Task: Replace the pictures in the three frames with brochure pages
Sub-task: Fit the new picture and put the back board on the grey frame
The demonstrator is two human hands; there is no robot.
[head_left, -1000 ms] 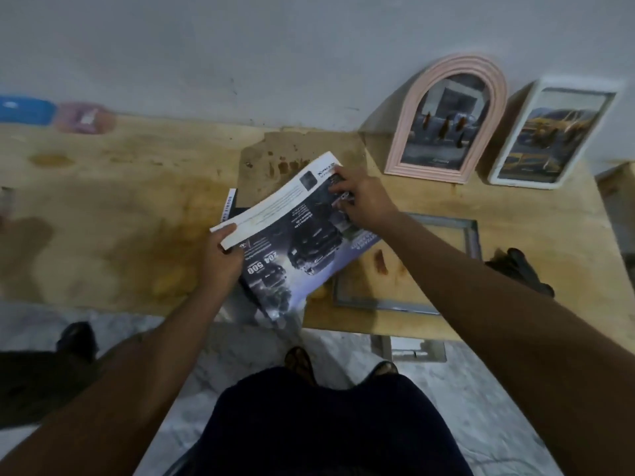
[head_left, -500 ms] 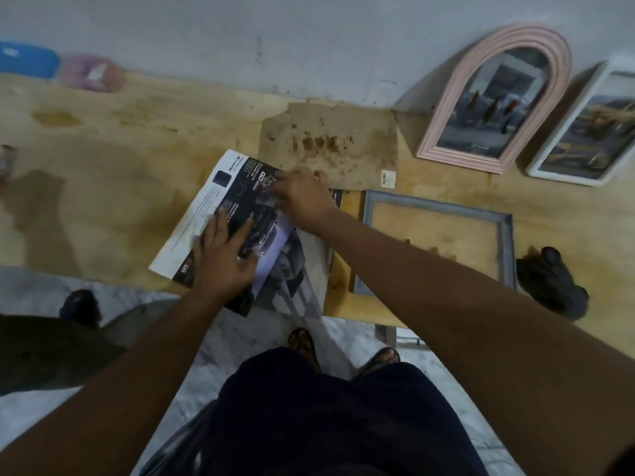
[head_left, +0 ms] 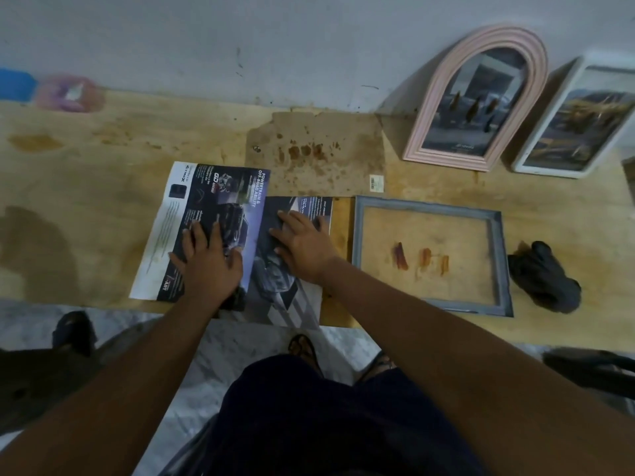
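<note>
A car brochure (head_left: pixel 220 197) lies open and flat at the front edge of the wooden table (head_left: pixel 103 173). My left hand (head_left: pixel 206 262) presses flat on its left page with fingers spread. My right hand (head_left: pixel 302 245) presses flat on the right page (head_left: pixel 292 297). To the right lies an empty grey frame (head_left: pixel 498 255), with bare wood showing through it. A pink arched frame (head_left: pixel 433 108) and a white frame (head_left: pixel 536 146) lean against the wall at the back right, each holding a picture.
A stained brown backing board (head_left: pixel 326 149) lies behind the brochure. A crumpled black cloth (head_left: pixel 543 276) sits right of the grey frame. A pink lid and a blue object (head_left: pixel 13 84) are at the far left by the wall. My legs and sandals show below the table edge.
The brochure, held up in both hands a second ago, now lies flat and opened wider. Both hands have spread out on its pages, and the right hand has slid to the right page.
</note>
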